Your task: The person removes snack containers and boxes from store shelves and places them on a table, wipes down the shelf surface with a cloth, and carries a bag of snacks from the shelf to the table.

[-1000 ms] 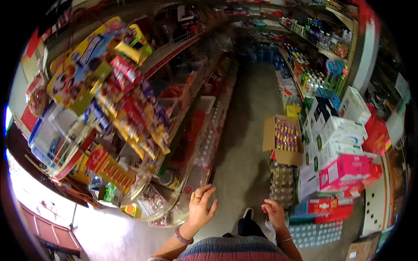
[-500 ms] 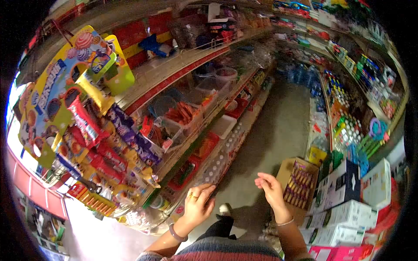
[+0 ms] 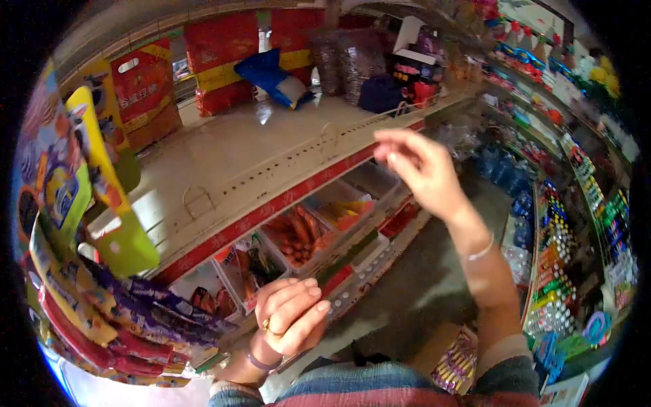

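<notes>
My left hand [image 3: 291, 317], with a ring on one finger and a bangle at the wrist, is closed with its fingers curled. Whether it holds anything is hidden. It is in front of the clear plastic bins below the shelf edge, nearest the bin [image 3: 252, 266] with dark packets and the reddish sausage-like sticks [image 3: 296, 234]. My right hand [image 3: 422, 166] reaches forward, fingers stretched and apart, with nothing seen in it. It appears in front of the upper shelf's red edge strip [image 3: 319, 171]; contact cannot be told.
On the upper shelf [image 3: 251, 152] lie a blue bag [image 3: 274, 78] and red gift boxes [image 3: 220, 61]. Snack packets [image 3: 135, 295] hang close on the left. A carton of purple-and-yellow packets [image 3: 456, 363] stands on the floor. Bottles [image 3: 553, 271] line the right shelves.
My view has turned left and nearer the shelf. The right hand has risen from near the carton to the upper shelf edge. The left hand's fingers have curled more.
</notes>
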`<move>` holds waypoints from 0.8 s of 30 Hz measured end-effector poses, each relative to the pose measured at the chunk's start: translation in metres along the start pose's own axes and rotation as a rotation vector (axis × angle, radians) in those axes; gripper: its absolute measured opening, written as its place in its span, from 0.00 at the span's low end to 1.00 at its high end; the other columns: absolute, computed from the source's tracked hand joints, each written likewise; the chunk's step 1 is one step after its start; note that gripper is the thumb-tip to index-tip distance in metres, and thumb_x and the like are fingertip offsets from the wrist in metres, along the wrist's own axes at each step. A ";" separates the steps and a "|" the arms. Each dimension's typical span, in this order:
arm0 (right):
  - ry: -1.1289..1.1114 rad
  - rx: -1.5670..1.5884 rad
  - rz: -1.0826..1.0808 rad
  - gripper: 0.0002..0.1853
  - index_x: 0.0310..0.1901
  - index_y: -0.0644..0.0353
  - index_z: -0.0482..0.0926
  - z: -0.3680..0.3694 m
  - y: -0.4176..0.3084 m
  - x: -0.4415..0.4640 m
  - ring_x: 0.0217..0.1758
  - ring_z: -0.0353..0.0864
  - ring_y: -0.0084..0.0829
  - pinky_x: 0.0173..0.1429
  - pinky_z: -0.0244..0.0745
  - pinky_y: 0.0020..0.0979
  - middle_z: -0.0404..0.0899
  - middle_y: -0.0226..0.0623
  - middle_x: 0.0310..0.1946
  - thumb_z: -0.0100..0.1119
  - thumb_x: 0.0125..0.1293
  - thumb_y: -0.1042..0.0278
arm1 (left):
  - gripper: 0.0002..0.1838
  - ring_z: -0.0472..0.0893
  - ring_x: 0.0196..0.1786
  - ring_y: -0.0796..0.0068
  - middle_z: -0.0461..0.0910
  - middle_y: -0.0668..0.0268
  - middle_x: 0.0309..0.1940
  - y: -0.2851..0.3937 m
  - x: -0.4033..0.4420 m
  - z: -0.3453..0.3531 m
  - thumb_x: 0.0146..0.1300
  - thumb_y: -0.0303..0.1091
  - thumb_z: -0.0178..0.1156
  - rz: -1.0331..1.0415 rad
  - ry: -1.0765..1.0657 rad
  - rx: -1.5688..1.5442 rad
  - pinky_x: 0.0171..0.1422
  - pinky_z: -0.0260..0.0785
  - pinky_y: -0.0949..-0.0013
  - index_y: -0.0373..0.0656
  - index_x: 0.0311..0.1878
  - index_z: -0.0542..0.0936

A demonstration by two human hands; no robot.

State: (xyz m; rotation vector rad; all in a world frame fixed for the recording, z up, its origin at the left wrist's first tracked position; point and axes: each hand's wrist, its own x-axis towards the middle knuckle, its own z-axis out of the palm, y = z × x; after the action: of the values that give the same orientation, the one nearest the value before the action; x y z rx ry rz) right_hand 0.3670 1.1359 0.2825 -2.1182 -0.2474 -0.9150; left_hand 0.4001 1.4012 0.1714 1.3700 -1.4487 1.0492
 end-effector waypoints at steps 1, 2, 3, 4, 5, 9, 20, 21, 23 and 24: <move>-0.034 -0.059 -0.083 0.14 0.51 0.64 0.76 -0.002 0.009 0.028 0.43 0.82 0.25 0.47 0.76 0.26 0.83 0.37 0.39 0.56 0.64 0.73 | 0.19 0.79 0.45 0.64 0.77 0.63 0.42 -0.004 0.011 -0.001 0.43 0.20 0.66 0.011 -0.043 0.018 0.46 0.74 0.62 0.44 0.42 0.78; -0.066 -0.116 -0.167 0.16 0.51 0.64 0.76 -0.002 0.019 0.055 0.43 0.82 0.26 0.46 0.76 0.27 0.83 0.39 0.39 0.58 0.63 0.70 | 0.20 0.79 0.45 0.64 0.76 0.63 0.43 -0.005 0.024 -0.005 0.43 0.21 0.67 0.022 -0.087 0.035 0.47 0.74 0.62 0.45 0.43 0.78; -0.125 -0.156 -0.168 0.17 0.52 0.64 0.76 0.000 0.029 0.083 0.44 0.82 0.29 0.47 0.76 0.29 0.83 0.40 0.39 0.58 0.63 0.67 | 0.19 0.79 0.46 0.64 0.76 0.64 0.44 -0.008 0.034 -0.006 0.45 0.23 0.67 0.049 -0.114 0.097 0.48 0.74 0.63 0.46 0.43 0.78; -0.184 -0.197 -0.170 0.19 0.52 0.64 0.76 0.001 0.039 0.110 0.44 0.82 0.32 0.48 0.76 0.31 0.82 0.42 0.40 0.59 0.62 0.63 | 0.17 0.79 0.46 0.64 0.76 0.63 0.44 -0.013 0.038 -0.001 0.47 0.26 0.66 0.082 -0.079 0.156 0.49 0.73 0.62 0.46 0.44 0.78; -0.238 -0.244 -0.221 0.20 0.52 0.64 0.75 0.004 0.060 0.138 0.45 0.82 0.35 0.49 0.76 0.33 0.82 0.44 0.41 0.59 0.62 0.61 | 0.17 0.79 0.46 0.64 0.76 0.63 0.44 -0.015 0.046 0.002 0.48 0.26 0.66 0.083 -0.082 0.216 0.49 0.73 0.61 0.46 0.44 0.78; -0.540 -0.523 -0.205 0.27 0.59 0.65 0.70 0.028 0.110 0.228 0.52 0.78 0.43 0.56 0.72 0.35 0.78 0.51 0.50 0.54 0.66 0.53 | 0.17 0.80 0.42 0.63 0.77 0.59 0.43 -0.021 0.086 0.014 0.47 0.22 0.62 0.036 -0.081 0.389 0.44 0.74 0.60 0.44 0.43 0.78; -0.969 -0.557 -0.073 0.45 0.56 0.72 0.72 0.083 0.181 0.316 0.60 0.71 0.50 0.63 0.65 0.39 0.72 0.57 0.57 0.40 0.62 0.29 | 0.31 0.79 0.50 0.67 0.73 0.55 0.53 -0.053 0.194 0.045 0.54 0.28 0.62 -0.722 -0.071 0.079 0.55 0.70 0.68 0.34 0.63 0.67; -0.850 -0.668 0.033 0.47 0.58 0.72 0.70 0.105 0.217 0.330 0.64 0.68 0.47 0.66 0.61 0.37 0.68 0.55 0.61 0.40 0.61 0.27 | 0.31 0.79 0.51 0.68 0.73 0.56 0.54 -0.056 0.198 0.044 0.57 0.31 0.62 -0.798 -0.100 0.069 0.54 0.71 0.69 0.35 0.63 0.65; -0.846 -0.560 0.041 0.50 0.60 0.71 0.69 0.123 0.251 0.343 0.65 0.67 0.46 0.67 0.60 0.37 0.67 0.54 0.62 0.45 0.56 0.24 | 0.30 0.79 0.51 0.68 0.72 0.57 0.56 -0.059 0.200 0.048 0.57 0.31 0.62 -0.861 -0.110 0.144 0.54 0.71 0.68 0.37 0.63 0.66; -0.846 -0.509 0.050 0.52 0.60 0.70 0.69 0.123 0.252 0.342 0.65 0.67 0.46 0.68 0.60 0.37 0.66 0.54 0.63 0.47 0.53 0.22 | 0.30 0.79 0.51 0.68 0.72 0.57 0.56 -0.062 0.197 0.050 0.58 0.31 0.62 -0.895 -0.115 0.176 0.54 0.71 0.68 0.38 0.63 0.66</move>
State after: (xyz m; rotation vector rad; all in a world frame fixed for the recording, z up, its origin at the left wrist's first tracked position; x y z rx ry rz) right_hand 0.7916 1.0173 0.3143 -2.8803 -0.4087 0.0208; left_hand 0.4544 1.2957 0.3481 1.9511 -0.6595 0.5110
